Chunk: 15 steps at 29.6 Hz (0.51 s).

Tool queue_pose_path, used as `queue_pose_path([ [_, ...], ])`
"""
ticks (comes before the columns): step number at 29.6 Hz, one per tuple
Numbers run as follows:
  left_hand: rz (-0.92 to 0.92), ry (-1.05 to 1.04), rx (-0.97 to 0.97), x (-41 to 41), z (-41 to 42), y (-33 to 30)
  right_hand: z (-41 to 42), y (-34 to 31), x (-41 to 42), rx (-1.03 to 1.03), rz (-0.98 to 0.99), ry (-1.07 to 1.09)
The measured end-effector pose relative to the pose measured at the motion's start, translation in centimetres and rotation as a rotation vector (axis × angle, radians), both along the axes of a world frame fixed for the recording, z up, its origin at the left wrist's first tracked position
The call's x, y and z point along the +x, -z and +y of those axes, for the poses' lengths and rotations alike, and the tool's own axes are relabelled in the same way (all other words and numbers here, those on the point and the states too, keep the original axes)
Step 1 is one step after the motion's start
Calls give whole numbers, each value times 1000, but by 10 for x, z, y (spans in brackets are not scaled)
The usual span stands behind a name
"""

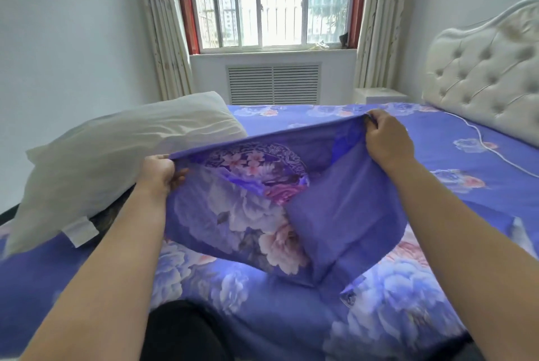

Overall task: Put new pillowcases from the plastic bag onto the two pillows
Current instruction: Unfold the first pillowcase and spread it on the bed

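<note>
both my bare forearms reach out over a purple floral bed, hands holding a pillowcase up by its top edge.

nearest me, something dark sits at the bottom edge, then the bedspread [262, 317] with its big pale blooms. my left hand [159, 172] has fingers curled round one end of the pillowcase [262, 200], and my right hand [385, 138] pinches the other end, higher and farther off. the purple flowered cloth hangs slack between them above the bed, apart from the pillow. a bare white pillow [116, 156] lies just beyond my left hand, its label [80, 230] toward me. farther right stands a tufted white headboard [481, 74] with a white cord [481, 138] on the bed before it. a window [271, 1] and curtains [163, 25] fill the far wall.
</note>
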<state>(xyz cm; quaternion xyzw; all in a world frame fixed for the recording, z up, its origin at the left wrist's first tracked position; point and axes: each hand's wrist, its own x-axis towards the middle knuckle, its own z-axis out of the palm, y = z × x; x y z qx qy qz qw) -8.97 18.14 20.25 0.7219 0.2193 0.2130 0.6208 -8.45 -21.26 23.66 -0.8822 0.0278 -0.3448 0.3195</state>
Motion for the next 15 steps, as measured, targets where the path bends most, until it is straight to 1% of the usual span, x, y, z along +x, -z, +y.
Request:
queue_pose_path([
  [1, -97, -56, -68, -3, 0, 0, 0, 0, -3, 18, 0, 27],
  [2, -202, -150, 8, -7, -1, -4, 1, -2, -5, 48, -5, 44],
  [4, -411, -368, 229, -18, -1, -17, 0, -10, -10, 133, -41, 65],
  [5, -506, -439, 270, -23, -2, -27, -1, -17, -14, 154, -74, 74],
  [6, -554, -452, 254, -26, -3, -39, -6, -24, -16, 125, -93, 104],
  [7, -553, -420, 228, -25, 0, -46, -12, -30, -16, 52, -79, 152],
  [8, -510, -335, 177, -25, 2, -51, -19, -35, -18, -49, -17, 199],
  [9, -446, -240, 89, -25, 4, -52, -26, -38, -20, -130, 92, 214],
  [10, -402, -165, 15, -28, 5, -52, -31, -40, -22, -149, 216, 190],
  [11, -379, -153, 1, -32, 7, -48, -34, -41, -24, -99, 305, 136],
  [12, -377, -180, 47, -36, 7, -45, -34, -41, -28, 25, 353, 71],
  [13, -408, -228, 115, -42, 5, -43, -32, -39, -31, 246, 364, -14],
  [14, -451, -279, 189, -50, 2, -44, -28, -38, -36, 528, 338, -120],
  [15, -507, -341, 244, -58, -2, -47, -24, -38, -40, 794, 251, -212],
])
